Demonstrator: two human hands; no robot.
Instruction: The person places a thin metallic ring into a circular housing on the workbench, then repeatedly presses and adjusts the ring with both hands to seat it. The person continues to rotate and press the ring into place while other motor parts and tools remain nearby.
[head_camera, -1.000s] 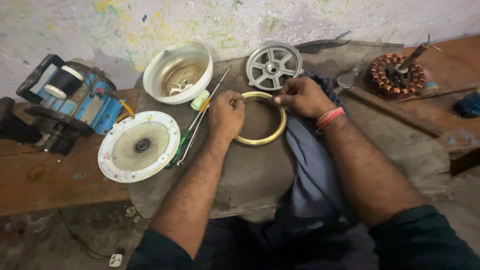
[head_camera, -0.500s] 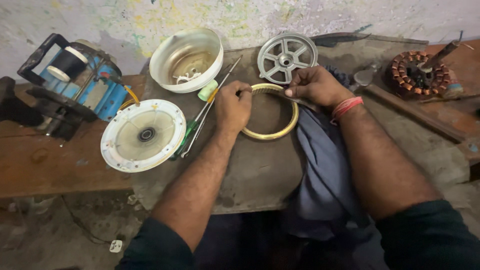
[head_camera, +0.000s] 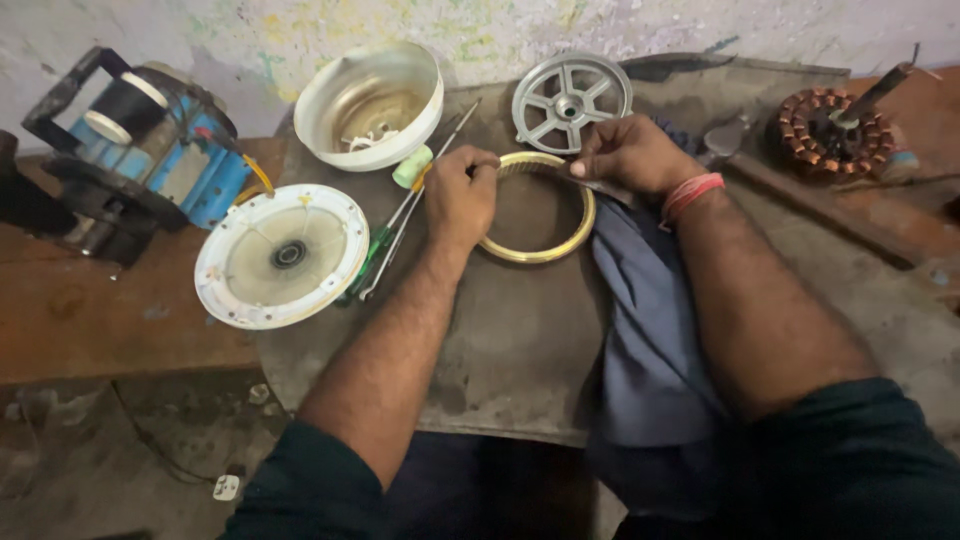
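at the centre of the frame we see a brass-coloured ring (head_camera: 540, 215) lying flat on a grey worn work slab (head_camera: 520, 340). the left hand (head_camera: 460, 195) is curled closed over the ring's left rim, fingertips pinching its upper edge. the right hand (head_camera: 630, 155) grips the ring's upper right rim, thumb and fingers closed on it; whether a small tool is also in that hand we cannot tell. a red band (head_camera: 692, 193) circles the right wrist.

just below the right hand a blue-grey cloth (head_camera: 650, 330) drapes down the slab towards the lower edge of the frame. left of the left hand lie a green-handled screwdriver (head_camera: 375, 255) and a thin metal rod (head_camera: 420, 200), side by side and slanting. a small pale green cap (head_camera: 412, 167) sits just above them.

further out, a white round cover with a bearing (head_camera: 282, 255) rests at centre left, a white bowl-shaped housing (head_camera: 370, 100) at upper centre-left, and a spoked grey metal wheel (head_camera: 570, 98) just above the ring. a blue and black machine (head_camera: 140, 150) stands in the upper left, and a copper-wound stator (head_camera: 830, 130) lies in the upper right on a wooden bench (head_camera: 120, 330).
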